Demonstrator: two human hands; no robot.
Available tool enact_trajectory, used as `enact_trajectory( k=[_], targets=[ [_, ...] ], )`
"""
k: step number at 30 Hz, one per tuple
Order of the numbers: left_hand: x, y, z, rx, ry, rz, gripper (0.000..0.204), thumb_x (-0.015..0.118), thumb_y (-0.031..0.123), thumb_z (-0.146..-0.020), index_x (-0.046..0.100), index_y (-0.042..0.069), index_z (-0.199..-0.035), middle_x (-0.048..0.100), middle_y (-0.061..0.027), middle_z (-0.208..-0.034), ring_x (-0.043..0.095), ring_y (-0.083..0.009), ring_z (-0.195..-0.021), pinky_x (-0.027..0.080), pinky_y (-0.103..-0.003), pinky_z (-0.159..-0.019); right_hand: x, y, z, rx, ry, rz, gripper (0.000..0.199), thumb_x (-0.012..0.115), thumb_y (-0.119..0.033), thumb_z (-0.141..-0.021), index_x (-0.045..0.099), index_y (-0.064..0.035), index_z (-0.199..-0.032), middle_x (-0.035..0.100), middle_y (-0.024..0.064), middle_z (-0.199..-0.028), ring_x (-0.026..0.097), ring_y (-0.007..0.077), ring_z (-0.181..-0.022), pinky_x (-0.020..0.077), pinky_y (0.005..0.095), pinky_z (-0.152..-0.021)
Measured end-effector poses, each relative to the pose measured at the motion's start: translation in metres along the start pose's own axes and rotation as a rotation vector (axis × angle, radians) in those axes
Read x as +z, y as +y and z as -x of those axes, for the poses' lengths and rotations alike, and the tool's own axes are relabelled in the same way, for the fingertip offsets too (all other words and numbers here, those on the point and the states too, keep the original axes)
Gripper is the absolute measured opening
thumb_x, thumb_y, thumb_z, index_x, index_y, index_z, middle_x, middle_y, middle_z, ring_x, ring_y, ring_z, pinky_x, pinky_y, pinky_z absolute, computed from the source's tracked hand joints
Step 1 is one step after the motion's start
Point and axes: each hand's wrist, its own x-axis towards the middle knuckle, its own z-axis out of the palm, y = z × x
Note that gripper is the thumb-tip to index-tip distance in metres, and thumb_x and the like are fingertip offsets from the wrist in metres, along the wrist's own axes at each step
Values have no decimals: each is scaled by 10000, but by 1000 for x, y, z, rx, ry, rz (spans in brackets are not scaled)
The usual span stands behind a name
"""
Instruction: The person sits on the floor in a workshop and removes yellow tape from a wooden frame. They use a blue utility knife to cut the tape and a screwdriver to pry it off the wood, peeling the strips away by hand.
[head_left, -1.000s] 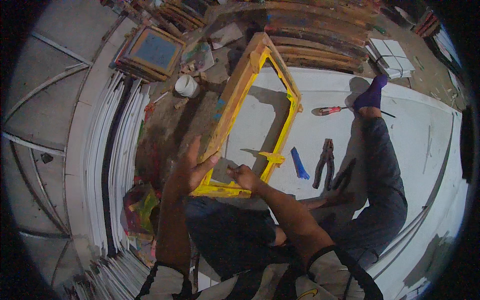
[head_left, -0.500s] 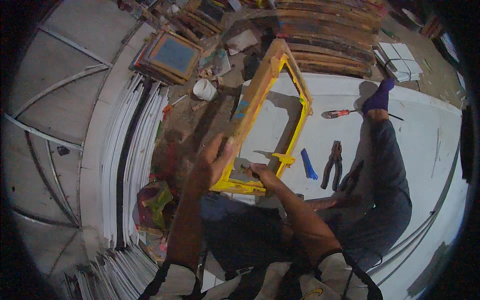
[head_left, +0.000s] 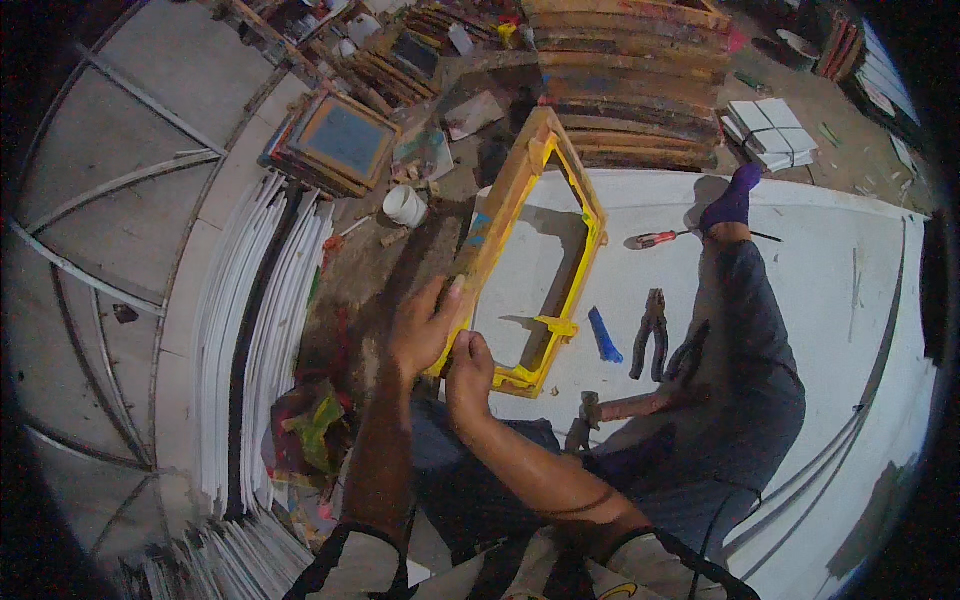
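Head view, and at my far left pale metal bars (head_left: 90,272) cross a grey panel. Beside them a long row of white sheets (head_left: 225,340) stands on edge, split by a dark strip. Next comes a crumpled red and yellow-green heap (head_left: 310,425) on the dirty floor, with a stack of framed screens (head_left: 348,135) farther off and a small white tub (head_left: 405,206) just beyond the hands.

The seated person's left hand (head_left: 425,325) grips the wooden frame (head_left: 508,200) by its left rail, near the closer end. The right hand (head_left: 470,375) is right beside it, fingers curled in at the same rail; I can't tell whether it pinches anything. The frame slants away from the person, its near end close to the dark trousers (head_left: 500,440), the rest reaching over the edge of a white board (head_left: 840,260). Yellow lines its inner edges, and a yellow scrap (head_left: 557,327) juts from the right rail.

On the board, just right of the frame, lies a blue strip (head_left: 605,335), with a hammer (head_left: 632,408) nearer the person's leg. Long wooden frames (head_left: 630,85) are piled behind the board. Farther right are open-handled pliers (head_left: 655,312), then a red-handled screwdriver (head_left: 657,240), its shaft running by a purple-socked foot (head_left: 732,200). Beyond the foot sits a tied white bundle (head_left: 772,133).
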Motion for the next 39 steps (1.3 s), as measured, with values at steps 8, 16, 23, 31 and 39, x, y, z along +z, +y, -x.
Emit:
enact_trajectory(
  k=[8,16,23,31,39],
  targets=[
    [1,-4,3,143,89,-92,735,678,568,-876,631,-79,-1221,670,-305,-1120,649,-443,-1074,506,-480,-904,0,13,-32,104,-132,-239,347,521,-289,-1030,661,27,-995,658,118,-844,595,214,-709,478,394,-673],
    [-3,-41,-7,106,125,-90,663,677,536,-887,658,-45,-1204,678,-288,-1124,648,-427,-1094,505,-474,-906,15,26,-47,104,-136,-130,309,494,-273,-1013,625,-4,-1088,642,109,-920,618,246,-784,533,406,-732],
    [5,-13,2,140,152,-48,635,635,559,-916,681,-46,-1102,692,-292,-1037,677,-416,-1015,516,-472,-845,6,-54,-56,170,17,-562,330,456,-296,-1021,592,-19,-1140,634,134,-1034,616,257,-938,516,429,-812],
    [6,5,22,286,175,-29,606,596,551,-944,688,-39,-1047,705,-272,-921,692,-445,-895,529,-496,-771,6,-64,-50,217,-148,-846,439,319,-371,-1095,546,-34,-1261,623,156,-1186,609,313,-1063,499,463,-964],
    [6,-8,46,-120,190,-361,702,427,599,-992,598,-55,-1181,685,-320,-1004,656,-513,-977,498,-571,-887,24,-30,-70,271,-415,-710,529,318,-465,-1089,553,-39,-1296,652,147,-1176,627,313,-1048,506,442,-973]
  ],
)
